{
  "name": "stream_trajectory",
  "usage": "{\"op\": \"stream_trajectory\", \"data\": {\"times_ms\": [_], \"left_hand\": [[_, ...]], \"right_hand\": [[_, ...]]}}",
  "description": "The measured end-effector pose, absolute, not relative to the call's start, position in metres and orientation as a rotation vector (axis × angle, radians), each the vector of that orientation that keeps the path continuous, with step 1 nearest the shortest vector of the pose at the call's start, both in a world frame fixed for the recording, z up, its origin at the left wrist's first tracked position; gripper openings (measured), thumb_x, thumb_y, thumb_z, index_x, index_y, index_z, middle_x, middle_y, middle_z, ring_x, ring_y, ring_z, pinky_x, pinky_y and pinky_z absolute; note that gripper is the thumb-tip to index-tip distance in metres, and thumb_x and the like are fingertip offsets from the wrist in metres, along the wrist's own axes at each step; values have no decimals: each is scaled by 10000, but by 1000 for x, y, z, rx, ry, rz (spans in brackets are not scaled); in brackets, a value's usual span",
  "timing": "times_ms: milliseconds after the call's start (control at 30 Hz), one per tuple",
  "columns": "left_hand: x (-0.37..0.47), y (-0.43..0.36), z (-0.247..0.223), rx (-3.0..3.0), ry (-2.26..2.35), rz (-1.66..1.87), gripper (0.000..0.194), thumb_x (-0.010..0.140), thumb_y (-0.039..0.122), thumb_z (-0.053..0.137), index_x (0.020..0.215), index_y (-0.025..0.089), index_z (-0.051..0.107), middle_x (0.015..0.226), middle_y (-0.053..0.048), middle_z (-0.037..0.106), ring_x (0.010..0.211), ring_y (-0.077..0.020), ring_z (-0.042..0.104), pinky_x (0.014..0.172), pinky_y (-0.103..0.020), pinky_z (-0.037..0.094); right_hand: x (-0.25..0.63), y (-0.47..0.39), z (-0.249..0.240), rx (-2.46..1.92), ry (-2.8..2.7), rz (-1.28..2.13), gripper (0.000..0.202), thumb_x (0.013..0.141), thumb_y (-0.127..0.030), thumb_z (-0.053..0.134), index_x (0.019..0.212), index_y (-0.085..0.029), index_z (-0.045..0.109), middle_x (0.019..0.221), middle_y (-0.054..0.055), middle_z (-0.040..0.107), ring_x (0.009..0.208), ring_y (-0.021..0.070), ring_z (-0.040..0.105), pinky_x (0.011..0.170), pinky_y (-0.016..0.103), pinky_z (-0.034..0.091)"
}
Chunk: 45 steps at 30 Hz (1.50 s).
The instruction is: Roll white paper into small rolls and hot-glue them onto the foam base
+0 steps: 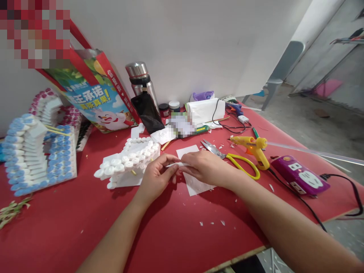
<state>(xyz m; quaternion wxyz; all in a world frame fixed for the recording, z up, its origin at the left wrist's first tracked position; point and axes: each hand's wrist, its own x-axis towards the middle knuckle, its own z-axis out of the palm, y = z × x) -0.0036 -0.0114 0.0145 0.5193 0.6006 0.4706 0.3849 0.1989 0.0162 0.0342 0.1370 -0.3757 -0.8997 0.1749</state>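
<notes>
Near the middle of the frame, a person's two hands are working close together over the red table [170, 235]. The left hand [156, 176] is pinching one end of a thin white strip [174, 164] between thumb and fingers, closed with hardly any gap, while the right hand [203, 167] is gripping the other end just as tightly — whether it is rolled or folded, I cannot tell. Left of centre, a white model [129, 161] is carrying rows of white rosettes, with flat parts showing bare; at the far left, a blue-and-white model [24, 151] is looking fuller, its rows closely packed. A white sheet [196, 184] is lying under the right hand, yellow-handled scissors [247, 165] and a yellow glue gun [253, 146] are resting right of centre — and small scraps [223, 223] are littering the lower middle.
</notes>
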Motion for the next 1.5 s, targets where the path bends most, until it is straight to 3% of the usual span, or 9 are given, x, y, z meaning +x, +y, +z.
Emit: {"op": "stream_trajectory", "data": {"times_ms": [133,233,400,600,767,967,1167,1367,1500], "left_hand": [[-3,-12,14,1594,1156,904,221,984,375,577,1025,189,690,719,15,654,573,-116,621,644,-270,510],[-5,-13,15,1732,1227,927,207,989,359,577,964,207,715,692,29,637,632,-110,624,694,-251,485],[-7,-13,20,1779,1240,882,208,985,344,582,896,193,693,671,38,618,627,-102,588,652,-226,456],[-6,-15,24,1941,1150,700,254,1027,341,500,924,185,672,693,26,642,618,-109,601,636,-234,458],[-8,-13,16,2466,1140,811,178,1005,147,473,997,171,650,852,-28,703,747,-154,640,686,-270,464],[-9,-13,11,3004,1147,949,246,917,5,463,1088,115,601,888,-88,704,799,-215,670,685,-323,508],[-8,-17,13,3209,1240,888,179,935,87,516,1067,122,633,835,-90,700,734,-219,669,635,-327,492],[1,-20,19,2547,1365,852,228,988,232,484,1052,178,696,880,-86,727,792,-209,686,708,-317,507],[1,-18,24,1527,1184,834,290,983,413,501,1098,184,637,756,-39,700,577,-170,650,484,-262,453]], "right_hand": [[198,12,39,-1250,-2643,431,201,1011,-269,517,891,-143,617,723,56,607,610,148,454,579,305,171],[198,10,48,-1294,-2509,688,262,1012,-341,527,828,-163,583,701,31,596,595,130,455,567,282,197],[199,8,54,-1286,-2262,1007,196,960,-362,605,889,-183,573,724,-10,605,647,127,496,583,252,292],[199,8,51,-1363,-2322,1011,324,986,-362,529,713,-192,489,668,-25,512,628,119,435,578,274,291],[200,9,53,-1412,-2088,1436,306,941,-422,567,743,-189,541,637,-46,445,552,96,389,508,257,284],[193,11,50,-1229,-1450,1985,202,900,-312,596,755,-174,568,529,-96,323,436,48,240,413,201,190],[188,12,42,-1131,-1146,2139,219,858,-274,578,670,-178,519,464,-120,238,407,36,119,377,188,103],[187,16,35,-1227,-1285,1959,182,798,-265,586,651,-192,508,442,-114,266,381,46,166,375,211,122],[192,15,40,-1237,-1789,1448,181,817,-242,537,647,-181,536,497,-77,364,457,68,301,449,232,219]]}}
